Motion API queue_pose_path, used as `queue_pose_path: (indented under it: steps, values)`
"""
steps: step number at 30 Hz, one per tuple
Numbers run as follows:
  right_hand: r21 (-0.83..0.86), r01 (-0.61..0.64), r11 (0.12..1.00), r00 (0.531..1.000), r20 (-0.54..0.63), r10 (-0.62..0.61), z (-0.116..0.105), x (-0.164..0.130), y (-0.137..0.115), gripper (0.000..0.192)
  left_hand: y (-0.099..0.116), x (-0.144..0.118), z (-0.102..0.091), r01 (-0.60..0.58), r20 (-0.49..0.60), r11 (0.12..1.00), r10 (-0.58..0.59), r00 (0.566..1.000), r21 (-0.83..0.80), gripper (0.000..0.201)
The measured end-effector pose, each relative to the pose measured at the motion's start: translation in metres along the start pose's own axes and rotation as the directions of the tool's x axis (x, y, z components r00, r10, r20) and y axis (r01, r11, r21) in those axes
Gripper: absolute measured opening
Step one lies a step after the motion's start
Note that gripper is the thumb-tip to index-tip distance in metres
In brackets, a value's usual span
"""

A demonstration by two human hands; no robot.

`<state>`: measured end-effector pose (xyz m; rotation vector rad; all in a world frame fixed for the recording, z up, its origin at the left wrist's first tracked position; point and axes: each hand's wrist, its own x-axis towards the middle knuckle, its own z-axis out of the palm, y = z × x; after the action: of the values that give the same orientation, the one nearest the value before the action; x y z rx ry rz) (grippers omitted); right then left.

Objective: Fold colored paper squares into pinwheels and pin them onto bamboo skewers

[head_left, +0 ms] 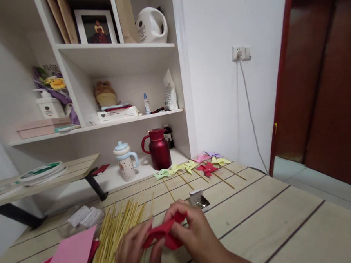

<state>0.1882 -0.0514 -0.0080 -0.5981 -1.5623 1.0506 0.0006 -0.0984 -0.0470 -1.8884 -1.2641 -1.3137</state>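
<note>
Close to the table's front edge, a red paper pinwheel (pixel 169 236) with curled, folded blades is between both my hands. My left hand (pixel 134 247) grips its left side with thumb and fingers. From the other side, my right hand (pixel 194 228) pinches the folded paper near its middle, hiding part of it. A thin stick (pixel 152 205) rises behind my left fingers; I cannot tell whether it is held. Left of my hands lies a pile of thin wooden sticks (pixel 118 224). Just beyond my right hand sits a small open box (pixel 200 201) with shiny metal pieces.
Several paper pinwheels on sticks (pixel 208 169) lie at the table's back edge. Pink paper sheets (pixel 71 252) and a clear plastic bag (pixel 82 217) are at left. A red jug (pixel 160 150) and a cup (pixel 125 161) stand on the low shelf behind.
</note>
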Motion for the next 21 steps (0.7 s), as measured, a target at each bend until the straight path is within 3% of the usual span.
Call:
queue_pose_path:
  steps: [2,3,5,7,8,10,12,15,19,21]
  values:
    - [0.185,-0.258,0.948,0.965,0.0,0.262,0.0,0.004,0.004,0.007,-0.007,-0.006,0.008,0.273,0.0,0.949,-0.276,0.961,-0.161,0.055]
    - [0.267,-0.322,0.909,0.943,0.001,0.334,-0.001,0.006,0.006,0.009,-0.009,-0.008,0.01,0.418,0.017,0.871,-0.428,0.903,-0.257,0.054]
    - [0.381,-0.367,0.849,0.916,-0.012,0.401,-0.002,0.01,0.01,0.02,-0.008,-0.009,0.013,0.662,0.121,0.643,-0.676,0.727,-0.386,0.048]
    - [0.428,-0.371,0.824,0.907,-0.023,0.42,-0.004,0.012,0.012,0.026,0.001,-0.004,0.01,0.801,0.24,0.428,-0.798,0.552,-0.418,0.047]
    - [0.434,-0.374,0.82,0.905,-0.023,0.424,-0.005,0.013,0.013,0.029,0.008,0.001,0.008,0.84,0.285,0.352,-0.826,0.486,-0.412,0.048]
    - [0.439,-0.384,0.812,0.898,-0.027,0.439,-0.006,0.014,0.013,0.032,0.025,0.012,0.004,0.87,0.312,0.259,-0.859,0.407,-0.42,0.049]
    - [0.451,-0.4,0.798,0.887,-0.031,0.462,-0.008,0.014,0.011,0.036,0.042,0.021,0.002,0.868,0.242,0.239,-0.898,0.368,-0.436,0.051]
    - [0.457,-0.425,0.782,0.874,-0.019,0.486,-0.011,0.014,0.008,0.037,0.055,0.028,0.001,0.877,0.247,0.242,-0.898,0.364,-0.414,0.05]
    - [0.42,-0.449,0.789,0.871,0.011,0.49,-0.014,0.014,0.004,0.031,0.052,0.025,0.0,0.878,0.313,0.284,-0.855,0.413,-0.385,0.044]
    - [0.4,-0.456,0.795,0.871,0.014,0.492,-0.014,0.014,0.005,0.028,0.048,0.023,0.0,0.855,0.275,0.388,-0.829,0.486,-0.343,0.043]
